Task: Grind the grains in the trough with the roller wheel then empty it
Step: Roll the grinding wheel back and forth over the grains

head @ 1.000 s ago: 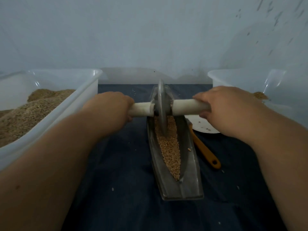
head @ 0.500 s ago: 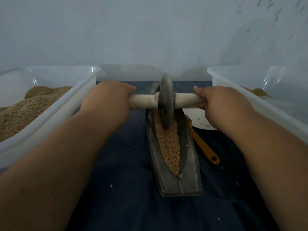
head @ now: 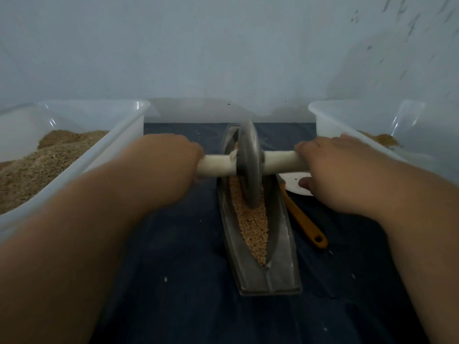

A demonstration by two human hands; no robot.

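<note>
**Station State: Roller Wheel Seated in the Trough**

The near end of the metal trough [head: 280, 271] lay closest to you on the dark cloth [head: 173, 269]. Farther along the trough, the grains [head: 253, 227] filled its channel in a tapering band. An orange-handled tool [head: 304, 224] lay on the cloth just right of the trough, its far end hidden by your right hand [head: 340, 170].

Past the trough's middle, the roller wheel [head: 248, 170] stood upright in the channel with its rim down in the grains; the disc was blurred. Your left hand [head: 164, 165] gripped the white axle [head: 218, 166] left of the trough, fingers curled over it and closed together. Your right hand gripped the axle right of the trough, fingers wrapped over the top, thumb beneath. A white dish [head: 293, 182] showed under that hand.

The left bin [head: 119, 142], holding a brown heap [head: 37, 167], stood left of the trough. The right bin [head: 330, 122] stood right of it.
</note>
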